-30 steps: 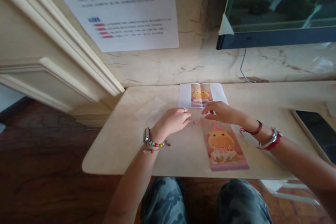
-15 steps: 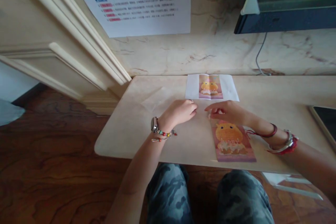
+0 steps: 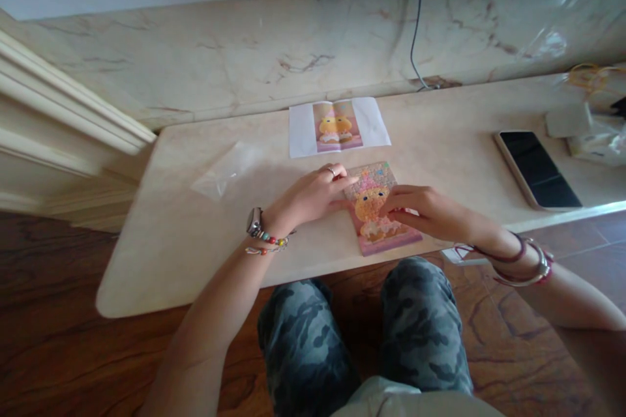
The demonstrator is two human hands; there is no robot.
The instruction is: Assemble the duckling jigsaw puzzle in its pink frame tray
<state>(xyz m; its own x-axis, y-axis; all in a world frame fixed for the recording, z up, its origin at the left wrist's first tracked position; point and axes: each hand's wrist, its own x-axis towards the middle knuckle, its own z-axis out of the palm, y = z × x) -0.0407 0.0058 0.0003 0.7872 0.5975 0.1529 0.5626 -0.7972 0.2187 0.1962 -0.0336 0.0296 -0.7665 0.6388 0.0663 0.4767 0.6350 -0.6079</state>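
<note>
A jigsaw puzzle (image 3: 370,202) showing a yellow cartoon animal with a pink hat lies flat near the table's front edge, its piece lines visible in the upper part. My left hand (image 3: 315,194), ringed on one finger, rests at its left edge with index finger and thumb apart and nothing held. Over the puzzle's right side is my right hand (image 3: 424,208), fingers bent and tips brought together against the picture. Whether a piece is between those tips is hidden. Behind the puzzle lies a creased paper sheet (image 3: 300,130) printed with the same picture.
A clear plastic bag (image 3: 222,172) lies on the table (image 3: 161,228) to the left. On the right are a phone (image 3: 540,169), a white box (image 3: 567,122) and plastic packaging (image 3: 599,143). A cable (image 3: 417,39) hangs down the wall behind.
The view has swung right and down, bringing the phone fully into sight. My right hand has moved from the puzzle's top onto its middle right; my left hand has come to its left edge.
</note>
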